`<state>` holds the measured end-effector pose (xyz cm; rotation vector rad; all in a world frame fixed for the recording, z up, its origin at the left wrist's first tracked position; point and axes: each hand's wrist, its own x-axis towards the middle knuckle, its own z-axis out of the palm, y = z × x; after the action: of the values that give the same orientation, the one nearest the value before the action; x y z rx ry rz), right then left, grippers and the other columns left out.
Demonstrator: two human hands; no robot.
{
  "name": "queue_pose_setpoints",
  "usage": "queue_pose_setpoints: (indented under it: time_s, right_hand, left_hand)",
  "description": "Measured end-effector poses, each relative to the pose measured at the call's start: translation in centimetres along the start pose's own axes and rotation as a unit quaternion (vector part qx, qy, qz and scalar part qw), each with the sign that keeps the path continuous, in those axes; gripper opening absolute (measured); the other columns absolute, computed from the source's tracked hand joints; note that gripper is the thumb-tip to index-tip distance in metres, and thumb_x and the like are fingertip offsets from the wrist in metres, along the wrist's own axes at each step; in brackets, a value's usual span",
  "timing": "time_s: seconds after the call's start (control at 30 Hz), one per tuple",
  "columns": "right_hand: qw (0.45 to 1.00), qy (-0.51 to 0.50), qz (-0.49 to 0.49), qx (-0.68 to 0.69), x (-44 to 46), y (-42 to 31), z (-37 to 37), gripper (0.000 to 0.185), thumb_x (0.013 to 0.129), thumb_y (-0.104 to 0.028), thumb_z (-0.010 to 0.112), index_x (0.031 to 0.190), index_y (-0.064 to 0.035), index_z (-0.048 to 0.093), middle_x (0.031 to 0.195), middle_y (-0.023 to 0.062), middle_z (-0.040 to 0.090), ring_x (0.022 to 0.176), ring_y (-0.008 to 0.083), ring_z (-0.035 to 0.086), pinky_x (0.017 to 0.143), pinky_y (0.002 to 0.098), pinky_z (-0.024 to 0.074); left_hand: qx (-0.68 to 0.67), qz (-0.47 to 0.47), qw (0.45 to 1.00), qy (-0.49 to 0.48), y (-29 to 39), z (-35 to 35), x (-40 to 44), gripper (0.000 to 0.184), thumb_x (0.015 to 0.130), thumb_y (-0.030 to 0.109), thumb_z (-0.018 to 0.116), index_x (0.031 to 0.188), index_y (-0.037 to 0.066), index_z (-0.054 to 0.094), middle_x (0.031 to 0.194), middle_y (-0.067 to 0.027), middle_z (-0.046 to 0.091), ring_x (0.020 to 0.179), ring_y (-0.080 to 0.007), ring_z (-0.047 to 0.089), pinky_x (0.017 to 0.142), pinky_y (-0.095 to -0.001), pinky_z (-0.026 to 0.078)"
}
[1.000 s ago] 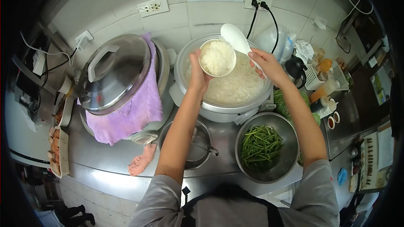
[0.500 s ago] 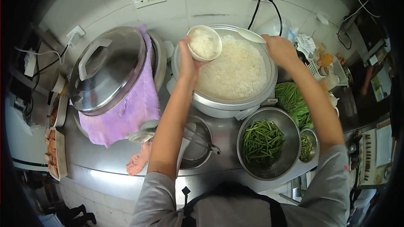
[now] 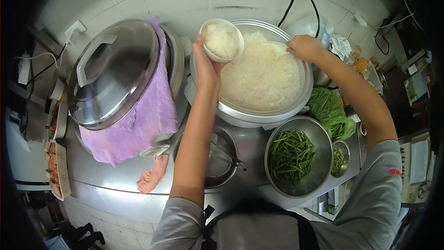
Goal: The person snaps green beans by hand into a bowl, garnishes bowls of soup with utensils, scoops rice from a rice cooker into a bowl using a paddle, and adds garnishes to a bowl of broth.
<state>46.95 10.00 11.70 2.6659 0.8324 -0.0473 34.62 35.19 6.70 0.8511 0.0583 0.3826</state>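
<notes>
A small white bowl (image 3: 222, 40) heaped with rice is held by my left hand (image 3: 209, 65) over the left rim of the large cooker (image 3: 231, 111). My right hand (image 3: 305, 48) is closed round the handle of a white rice paddle (image 3: 276, 46) at the upper right of the cooker. The paddle's blade lies against the cooked rice (image 3: 261, 81), partly sunk in it.
Left of the cooker stand a steel lid (image 3: 115, 74) and a purple cloth (image 3: 138, 129). In front are a steel pot (image 3: 222, 178), a colander of green beans (image 3: 292, 157), a small bowl (image 3: 341, 158), bagged greens (image 3: 326, 106) and a pink cloth (image 3: 152, 174).
The paddle has moved from above the small bowl, across to the right and down into the cooker's rice. My left hand has shifted the bowl left, away from the cooker's middle.
</notes>
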Motion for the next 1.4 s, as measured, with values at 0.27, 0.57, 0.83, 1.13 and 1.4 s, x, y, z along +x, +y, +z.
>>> queue_pose_setpoints:
  time_s: [0.27, 0.57, 0.83, 1.13, 1.4]
  right_hand:
    - [0.997, 0.009, -0.015, 0.074, -2.1, 0.2, 1.6, 0.023, 0.088, -0.029, 0.056, 0.092, -0.0104, 0.068, 0.083, 0.0147, 0.066, 0.081, 0.034, 0.065, 0.072, 0.0451, 0.0516]
    - [0.998, -0.006, -0.053, 0.014, -4.4, -3.0, 0.3, 0.023, 0.088, -0.031, 0.055, 0.099, -0.0137, 0.066, 0.079, 0.0127, 0.065, 0.08, 0.0321, 0.065, 0.07, 0.0441, 0.0519]
    - [0.988, -0.01, -0.142, -0.055, -5.1, -6.3, -0.9, 0.022, 0.089, -0.027, 0.054, 0.095, -0.0101, 0.065, 0.079, 0.0113, 0.066, 0.08, 0.0295, 0.065, 0.07, 0.0422, 0.0523]
    - [0.988, 0.011, -0.155, -0.022, -6.8, -9.5, -1.0, 0.022, 0.089, -0.026, 0.054, 0.098, -0.0088, 0.064, 0.077, 0.0119, 0.066, 0.08, 0.0294, 0.066, 0.067, 0.0424, 0.0525]
    - [0.983, 0.009, -0.177, 0.042, -8.5, -12.4, -2.2, 0.022, 0.089, -0.026, 0.054, 0.097, -0.0082, 0.065, 0.076, 0.012, 0.065, 0.076, 0.0302, 0.066, 0.064, 0.0435, 0.0519]
  left_hand:
    - [0.004, 0.019, 0.999, 0.027, -0.5, -0.6, 0.6, 0.062, 0.09, 0.051, 0.037, 0.128, 0.002, 0.043, 0.123, -0.0172, 0.054, 0.108, -0.0269, 0.06, 0.081, -0.0407, 0.055]
    - [0.016, 0.031, 0.998, 0.046, -0.7, -0.7, 0.9, 0.063, 0.09, 0.052, 0.039, 0.129, 0.003, 0.041, 0.125, -0.0166, 0.053, 0.111, -0.027, 0.058, 0.085, -0.0422, 0.053]
    - [0.015, 0.037, 0.998, 0.042, -0.8, -0.9, 1.0, 0.065, 0.09, 0.052, 0.04, 0.132, 0.003, 0.039, 0.129, -0.0177, 0.049, 0.115, -0.0287, 0.054, 0.088, -0.0449, 0.052]
    - [0.028, 0.043, 0.997, 0.049, -1.1, -1.0, 1.2, 0.065, 0.089, 0.052, 0.042, 0.131, 0.003, 0.04, 0.129, -0.0176, 0.049, 0.114, -0.0282, 0.055, 0.088, -0.0442, 0.05]
    - [0.056, 0.068, 0.995, 0.054, -0.8, -0.5, 0.9, 0.061, 0.089, 0.049, 0.045, 0.132, 0.008, 0.032, 0.126, -0.0166, 0.048, 0.11, -0.0293, 0.056, 0.084, -0.0453, 0.052]
